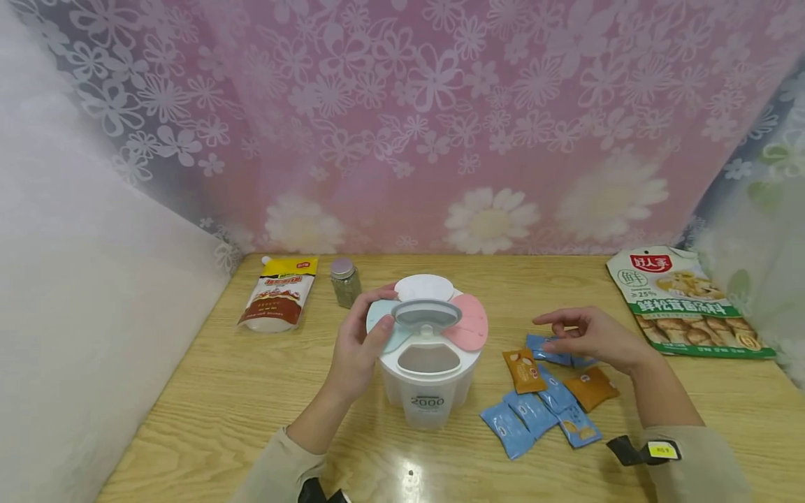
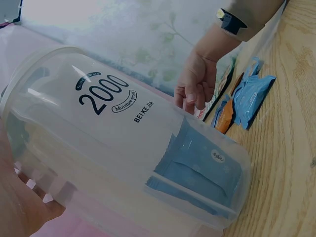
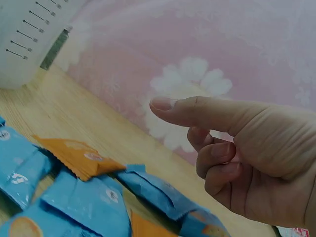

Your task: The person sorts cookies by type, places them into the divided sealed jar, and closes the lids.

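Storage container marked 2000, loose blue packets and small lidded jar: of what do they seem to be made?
Storage container: probably smooth, translucent plastic, since a blue packet inside shows through its wall.
Loose blue packets: likely glossy plastic film; they show creases and bright reflections.
Small lidded jar: clear glass or plastic, as its contents show through; the view leaves this open.

Appears homelike; not identifiable as any particular room. Hung with pink floral curtain (image 1: 377, 140); furnished with wood-grain table (image 1: 233, 405); stocked with lidded jar (image 1: 346, 286) and mushroom-printed pouch (image 1: 688, 307).
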A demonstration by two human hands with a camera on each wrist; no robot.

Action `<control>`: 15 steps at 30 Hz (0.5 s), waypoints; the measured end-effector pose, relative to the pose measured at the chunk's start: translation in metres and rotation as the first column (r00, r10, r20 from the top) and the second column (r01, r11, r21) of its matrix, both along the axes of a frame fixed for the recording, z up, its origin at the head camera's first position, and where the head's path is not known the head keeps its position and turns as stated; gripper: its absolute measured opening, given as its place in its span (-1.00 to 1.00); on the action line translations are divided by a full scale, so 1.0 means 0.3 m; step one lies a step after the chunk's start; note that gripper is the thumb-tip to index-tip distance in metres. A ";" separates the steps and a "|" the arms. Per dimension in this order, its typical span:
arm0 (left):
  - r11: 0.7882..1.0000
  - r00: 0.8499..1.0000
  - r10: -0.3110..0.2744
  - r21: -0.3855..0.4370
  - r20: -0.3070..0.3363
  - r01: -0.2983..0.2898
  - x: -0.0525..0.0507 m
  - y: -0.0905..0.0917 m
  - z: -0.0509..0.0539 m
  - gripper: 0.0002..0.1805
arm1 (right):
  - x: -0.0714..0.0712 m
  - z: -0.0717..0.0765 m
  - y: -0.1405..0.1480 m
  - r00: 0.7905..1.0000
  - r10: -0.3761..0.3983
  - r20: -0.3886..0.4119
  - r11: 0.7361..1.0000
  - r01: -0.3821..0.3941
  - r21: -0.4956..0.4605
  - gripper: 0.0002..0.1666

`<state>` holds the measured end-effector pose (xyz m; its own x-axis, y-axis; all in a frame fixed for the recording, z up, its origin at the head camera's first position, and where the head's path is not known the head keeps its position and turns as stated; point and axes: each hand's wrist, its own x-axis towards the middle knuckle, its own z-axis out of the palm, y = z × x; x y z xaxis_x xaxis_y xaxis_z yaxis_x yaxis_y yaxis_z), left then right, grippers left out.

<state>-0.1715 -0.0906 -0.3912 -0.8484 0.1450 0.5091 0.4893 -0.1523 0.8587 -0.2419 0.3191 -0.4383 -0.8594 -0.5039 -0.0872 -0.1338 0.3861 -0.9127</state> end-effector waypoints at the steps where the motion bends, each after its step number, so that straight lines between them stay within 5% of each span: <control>1: 1.000 1.000 -0.002 0.000 -0.001 0.002 0.000 0.000 0.001 -0.59 | -0.002 -0.006 0.008 1.000 -0.001 0.000 1.000 0.001 0.004 -0.33; 15: 1.000 1.000 -0.009 0.012 0.010 0.009 0.002 0.002 0.008 -0.57 | -0.023 -0.045 0.022 0.997 -0.066 -0.029 0.970 0.071 0.232 -0.39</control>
